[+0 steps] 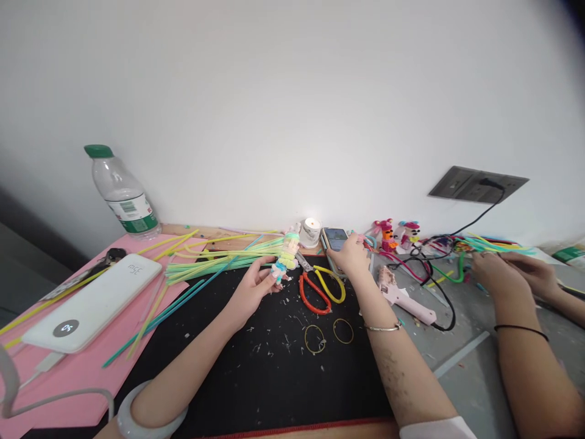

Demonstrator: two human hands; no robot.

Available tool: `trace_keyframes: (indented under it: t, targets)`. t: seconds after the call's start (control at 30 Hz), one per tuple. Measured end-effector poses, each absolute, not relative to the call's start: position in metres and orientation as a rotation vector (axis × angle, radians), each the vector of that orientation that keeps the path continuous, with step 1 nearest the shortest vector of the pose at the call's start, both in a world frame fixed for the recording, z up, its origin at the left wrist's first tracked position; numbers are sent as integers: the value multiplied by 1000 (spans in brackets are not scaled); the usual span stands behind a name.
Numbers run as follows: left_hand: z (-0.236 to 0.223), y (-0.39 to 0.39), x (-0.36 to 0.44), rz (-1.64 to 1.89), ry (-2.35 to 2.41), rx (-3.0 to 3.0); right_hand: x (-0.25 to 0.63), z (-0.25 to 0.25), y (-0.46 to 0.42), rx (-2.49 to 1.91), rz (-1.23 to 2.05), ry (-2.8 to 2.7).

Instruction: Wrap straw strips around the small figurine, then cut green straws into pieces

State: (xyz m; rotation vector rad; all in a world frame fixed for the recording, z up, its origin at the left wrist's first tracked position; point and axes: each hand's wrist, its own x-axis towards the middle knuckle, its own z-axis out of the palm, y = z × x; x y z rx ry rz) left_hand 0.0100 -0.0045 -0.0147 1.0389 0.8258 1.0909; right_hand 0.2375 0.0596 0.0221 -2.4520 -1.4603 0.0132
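My left hand (258, 283) is closed around a small fuzzy pipe-cleaner figure (287, 259) in pale green, yellow and blue, held upright above the black mat (274, 372). My right hand (353, 255) is on a smartphone (336, 238) near the wall; the thumb lies over the lit screen and the other fingers are at its right side, partly hidden. Between my hands lie scissors (315, 294) with one red and one yellow handle. Closer to me, two thin yellowish rings (314, 339) rest on the mat among white scraps.
Pipe cleaners (219, 259) lie left, beside a white power bank (95, 299) on pink sheets (91, 390). A bottle (125, 195) stands behind. Right are a pink glue gun (406, 300), its black cord, two pink figures (387, 235) and a co-worker's hands (503, 277). A white cup (311, 233) stands by the wall.
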Motion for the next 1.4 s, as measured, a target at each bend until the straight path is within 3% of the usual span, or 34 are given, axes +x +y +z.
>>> trace_keyframes:
  t: [0.27,0.4,0.53,1.03,1.4]
  targets:
    - [-14,-5,11,1114,820,1024,234,20,59,-2435,-95,-1460]
    - [-13,-5,11,1100,812,1024,226,16,40,-2017,-212,-1584]
    - [-13,-7,12,1086,818,1055,206,14,15,-1568,202,-1605]
    - [-17,-11,16,947,765,1226,178,-5,-8,-1083,1060,-1378]
    - [-13,-15,16,924,703,1056,177,-5,-8,-1084,1165,-1269]
